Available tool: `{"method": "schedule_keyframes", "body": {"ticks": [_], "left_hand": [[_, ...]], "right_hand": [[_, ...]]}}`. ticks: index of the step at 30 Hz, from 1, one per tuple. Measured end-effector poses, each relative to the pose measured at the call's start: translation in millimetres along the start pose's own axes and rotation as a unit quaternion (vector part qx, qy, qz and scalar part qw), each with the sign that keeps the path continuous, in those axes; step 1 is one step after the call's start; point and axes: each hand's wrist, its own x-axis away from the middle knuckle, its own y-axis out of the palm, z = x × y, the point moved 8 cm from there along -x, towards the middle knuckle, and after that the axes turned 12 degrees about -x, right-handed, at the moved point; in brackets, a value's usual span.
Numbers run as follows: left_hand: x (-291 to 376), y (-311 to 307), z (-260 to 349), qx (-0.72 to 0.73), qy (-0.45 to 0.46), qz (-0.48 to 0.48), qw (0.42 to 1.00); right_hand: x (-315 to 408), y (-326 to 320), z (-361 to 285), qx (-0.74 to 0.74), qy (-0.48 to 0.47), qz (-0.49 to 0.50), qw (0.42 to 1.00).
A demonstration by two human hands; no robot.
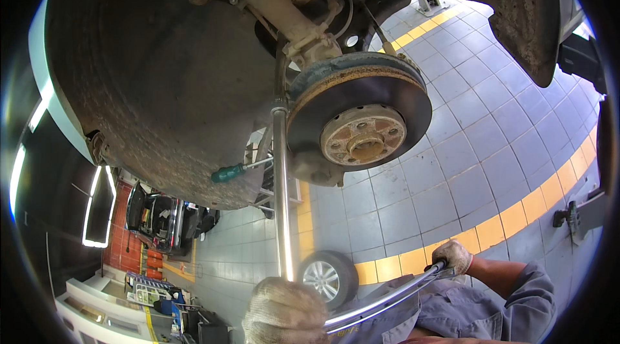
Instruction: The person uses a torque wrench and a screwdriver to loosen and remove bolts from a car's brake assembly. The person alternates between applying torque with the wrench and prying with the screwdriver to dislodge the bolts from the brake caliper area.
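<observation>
My left hand (286, 312), in a whitish work glove, is closed around the near end of a long chromed extension bar (281, 189). The bar reaches up past the left edge of a brake disc (302, 116) into the suspension; its far end is hidden. From my left hand a long metal handle (387, 299) runs to the right. My gloved right hand (453, 258) grips that handle's end. The bare wheel hub (363, 136) faces me. A strut (278, 7) stands above the disc. Left of the bar, a green-handled screwdriver (228, 173) sticks out near the disc.
The wheel-arch liner (169, 78) curves over the left side. A wheel with tyre (322, 276) lies on the tiled floor (465, 150) below. At right is part of a lift (583, 218). Another car (162, 220) and workshop equipment (179, 312) stand at lower left.
</observation>
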Motion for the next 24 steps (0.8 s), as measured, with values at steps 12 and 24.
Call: {"method": "schedule_keyframes", "body": {"ticks": [12,24], "left_hand": [[-2,-5,0,-0.005,0.012,-0.024,1.0],[-1,-8,-1,-0.002,0.018,-0.04,0.999]], "right_hand": [[-17,23,-1,-0.038,-0.04,-0.002,0.998],[-24,39,13,-0.047,-0.024,0.007,0.999]]}}
